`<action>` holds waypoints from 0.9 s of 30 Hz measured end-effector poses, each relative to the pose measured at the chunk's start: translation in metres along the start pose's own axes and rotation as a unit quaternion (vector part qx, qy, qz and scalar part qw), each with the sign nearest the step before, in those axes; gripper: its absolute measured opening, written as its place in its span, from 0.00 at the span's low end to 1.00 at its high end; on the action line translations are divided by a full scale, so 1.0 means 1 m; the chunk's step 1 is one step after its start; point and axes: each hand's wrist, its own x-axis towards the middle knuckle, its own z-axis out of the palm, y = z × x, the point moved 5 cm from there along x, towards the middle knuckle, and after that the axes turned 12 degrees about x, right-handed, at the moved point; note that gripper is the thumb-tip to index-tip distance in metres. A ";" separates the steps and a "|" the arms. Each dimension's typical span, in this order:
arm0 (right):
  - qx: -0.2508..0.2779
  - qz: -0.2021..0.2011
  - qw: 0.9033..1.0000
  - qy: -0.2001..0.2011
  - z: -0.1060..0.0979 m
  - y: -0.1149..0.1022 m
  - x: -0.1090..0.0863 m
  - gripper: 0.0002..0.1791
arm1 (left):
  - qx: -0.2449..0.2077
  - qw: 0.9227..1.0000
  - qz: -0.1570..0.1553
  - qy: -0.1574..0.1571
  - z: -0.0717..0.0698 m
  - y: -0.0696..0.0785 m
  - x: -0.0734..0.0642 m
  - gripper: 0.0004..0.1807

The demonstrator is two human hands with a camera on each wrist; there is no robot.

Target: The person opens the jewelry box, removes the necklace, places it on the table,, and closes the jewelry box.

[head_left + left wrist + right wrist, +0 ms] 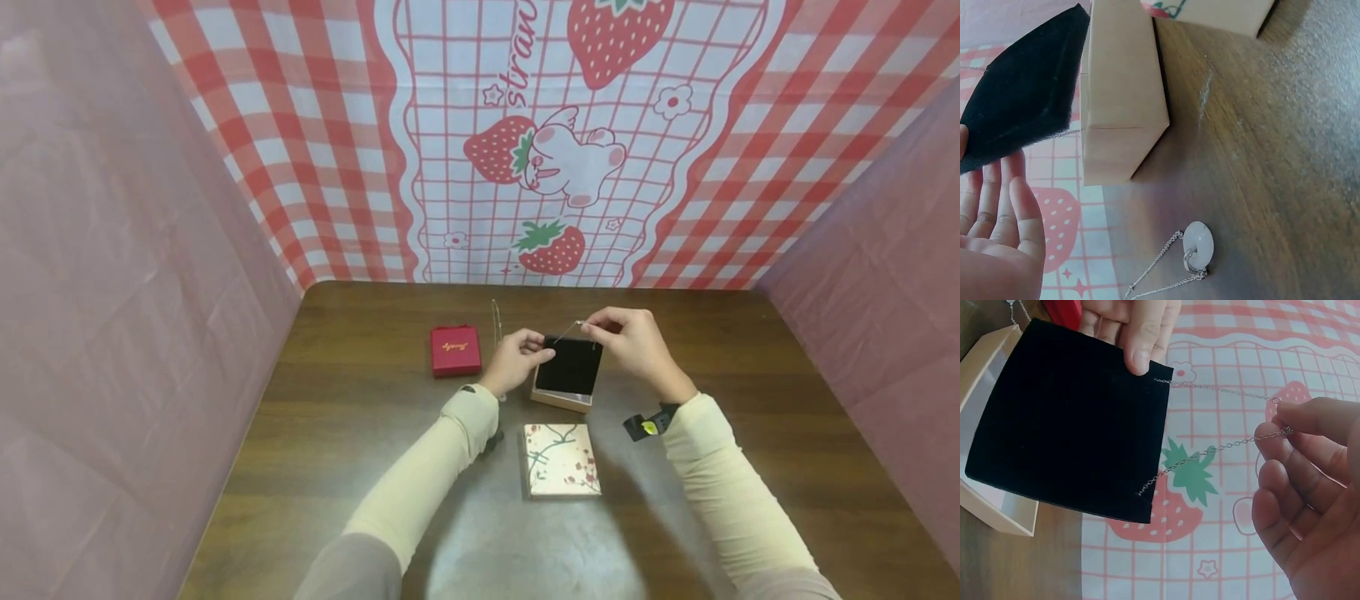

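Observation:
A square black velvet jewelry pad (570,367) stands tilted up over an open tan cardboard box (562,402). My left hand (513,362) pinches the pad near its upper left corner, thumb on the front face. A thin silver chain (1229,390) runs from two spots near the pad's far edge. Its ends meet at the fingertips of my right hand (636,343), which pinches them between thumb and index finger. The right wrist view shows the chain drawn out from the pad. Beside the box lies a necklace with a white ring-shaped pendant (1199,245).
A red gift box (455,351) with gold lettering sits left of my left hand. Nearer to me lies a floral-patterned box lid (562,460). The brown wooden table (337,442) is bordered by a strawberry-print cloth (435,167) behind and pink cloths at the sides.

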 end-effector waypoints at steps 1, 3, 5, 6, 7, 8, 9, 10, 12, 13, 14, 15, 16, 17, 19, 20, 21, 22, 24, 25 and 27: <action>0.002 -0.002 1.000 0.002 -0.001 0.000 0.000 0.05 | -0.002 1.000 -0.002 0.000 0.000 0.000 0.000 0.16; 0.006 -0.008 1.000 0.006 -0.002 -0.001 0.001 0.04 | -0.007 1.000 -0.008 0.000 -0.001 0.000 0.000 0.16; 0.008 -0.010 1.000 0.009 -0.003 -0.001 0.001 0.04 | -0.011 1.000 -0.013 -0.003 -0.001 0.000 0.000 0.16; 0.009 -0.010 1.000 0.010 -0.003 -0.001 0.002 0.04 | -0.013 1.000 -0.016 -0.004 -0.001 0.000 -0.001 0.16; 0.011 -0.011 1.000 0.011 -0.004 -0.001 0.002 0.04 | -0.014 1.000 -0.019 -0.006 -0.001 0.000 -0.001 0.16; 0.011 -0.012 1.000 0.012 -0.004 -0.001 0.002 0.04 | -0.014 1.000 -0.021 -0.007 -0.001 0.000 -0.001 0.16; 0.012 -0.012 1.000 0.013 -0.005 -0.001 0.002 0.04 | -0.014 1.000 -0.022 -0.008 -0.001 -0.001 -0.001 0.17; 0.013 -0.012 1.000 0.015 -0.005 -0.001 0.003 0.03 | -0.015 1.000 -0.023 -0.010 -0.001 -0.001 -0.001 0.17; 0.016 -0.012 1.000 0.018 -0.006 -0.001 0.004 0.04 | -0.016 1.000 -0.024 -0.011 -0.001 0.000 -0.002 0.17; 0.017 -0.013 1.000 0.019 -0.006 -0.001 0.004 0.04 | -0.016 1.000 -0.024 -0.010 -0.001 0.000 -0.003 0.16; 0.018 -0.011 1.000 0.021 -0.006 -0.001 0.005 0.04 | -0.017 1.000 -0.023 -0.010 -0.001 0.000 -0.003 0.16; 0.018 -0.011 1.000 0.022 -0.007 -0.001 0.006 0.04 | -0.017 1.000 -0.023 -0.010 -0.001 0.001 -0.003 0.16; 0.018 -0.009 1.000 0.023 -0.007 -0.001 0.006 0.04 | -0.019 1.000 -0.022 -0.011 -0.001 0.001 -0.004 0.16; 0.019 -0.005 1.000 0.024 -0.007 0.000 0.007 0.04 | -0.019 1.000 -0.022 -0.011 -0.001 0.001 -0.004 0.16; 0.019 0.001 0.999 0.025 -0.008 0.000 0.009 0.04 | -0.019 1.000 -0.020 -0.011 -0.001 0.002 -0.004 0.16; 0.019 0.005 0.999 0.026 -0.008 0.001 0.010 0.05 | -0.019 1.000 -0.019 -0.012 -0.001 0.002 -0.004 0.16; 0.019 0.007 0.999 0.026 -0.008 0.001 0.011 0.05 | -0.018 1.000 -0.018 -0.012 -0.001 0.002 -0.005 0.16; 0.019 0.009 0.999 0.026 -0.008 0.002 0.012 0.05 | -0.019 1.000 -0.017 -0.013 -0.001 0.002 -0.005 0.16; 0.018 0.009 0.999 0.026 -0.008 0.003 0.014 0.05 | -0.018 1.000 -0.015 -0.014 -0.001 0.002 -0.005 0.16; 0.018 0.008 0.999 0.027 -0.007 0.003 0.016 0.05 | -0.017 1.000 -0.014 -0.014 -0.001 0.002 -0.005 0.16; 0.018 0.006 0.999 0.027 -0.007 0.003 0.018 0.05 | -0.014 1.000 -0.011 -0.015 -0.002 0.003 -0.005 0.17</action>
